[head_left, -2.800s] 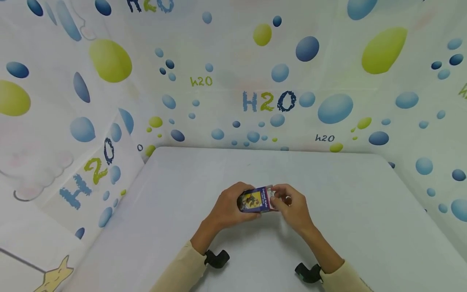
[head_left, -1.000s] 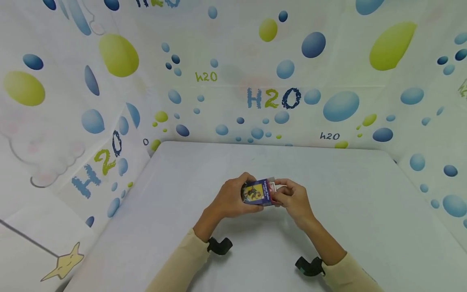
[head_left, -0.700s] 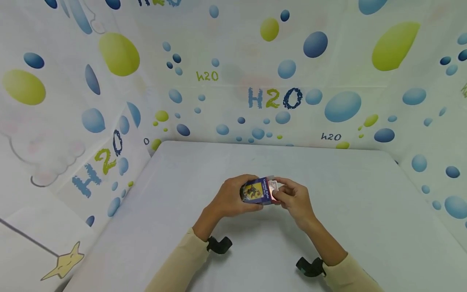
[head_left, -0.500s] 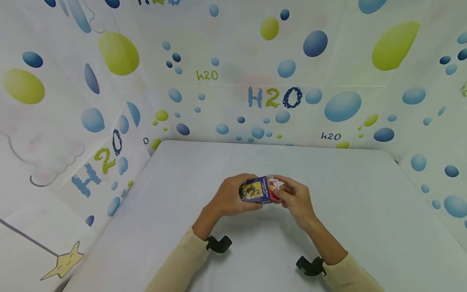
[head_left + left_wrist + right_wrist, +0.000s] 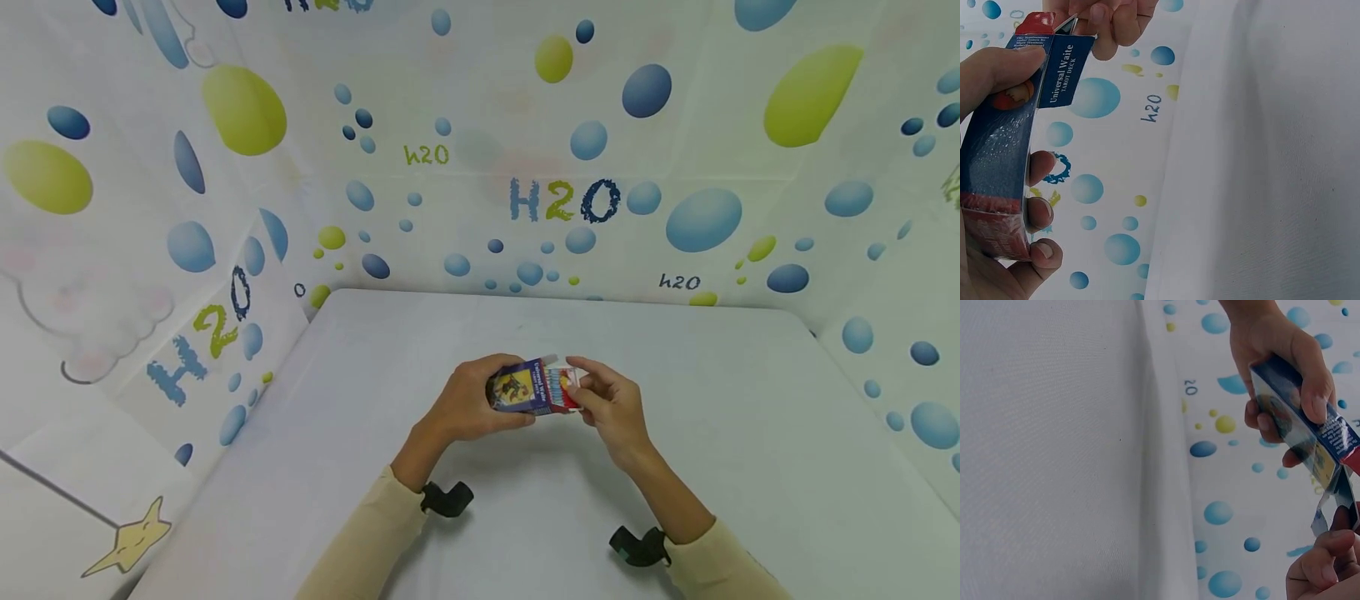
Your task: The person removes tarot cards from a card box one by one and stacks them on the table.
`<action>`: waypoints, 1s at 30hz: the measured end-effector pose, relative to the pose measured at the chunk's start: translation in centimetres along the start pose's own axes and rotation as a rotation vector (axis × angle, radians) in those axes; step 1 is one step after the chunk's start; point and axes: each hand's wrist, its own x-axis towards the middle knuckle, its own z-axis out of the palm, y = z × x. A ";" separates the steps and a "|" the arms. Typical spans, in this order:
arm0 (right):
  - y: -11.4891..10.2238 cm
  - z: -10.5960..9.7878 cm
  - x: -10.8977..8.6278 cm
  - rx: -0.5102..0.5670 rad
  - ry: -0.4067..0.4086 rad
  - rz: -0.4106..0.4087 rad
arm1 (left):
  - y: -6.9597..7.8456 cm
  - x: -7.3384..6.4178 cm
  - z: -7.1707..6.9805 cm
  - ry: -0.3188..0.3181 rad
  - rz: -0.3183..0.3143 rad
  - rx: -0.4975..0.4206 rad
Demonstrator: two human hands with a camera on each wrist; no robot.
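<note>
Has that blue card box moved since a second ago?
Yes, slightly: in the head view, the blue card box, held by the left hand, sits farther left against the big central H2O print.

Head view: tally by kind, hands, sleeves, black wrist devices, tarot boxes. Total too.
Hands, left hand and right hand: 2
Sleeves, left sleeve and right sleeve: 2
Black wrist devices, left device and right device: 2
Tarot box: 1
Total: 7
Red contents partly out of the box: piece count unclear, not tallied.
</note>
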 end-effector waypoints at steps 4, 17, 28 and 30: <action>0.1 0.0 0.0 0.008 0.025 0.004 | 0.0 0.0 -0.2 -0.001 -0.022 0.011; -0.1 0.0 0.3 0.076 0.132 0.012 | -0.1 -0.1 -0.8 0.014 -0.062 0.012; -0.3 0.0 0.2 0.118 0.182 0.036 | -0.2 -0.2 -0.9 0.005 -0.079 0.022; -0.2 0.0 0.2 0.123 0.199 0.044 | -0.2 -0.2 -1.0 0.010 -0.075 0.027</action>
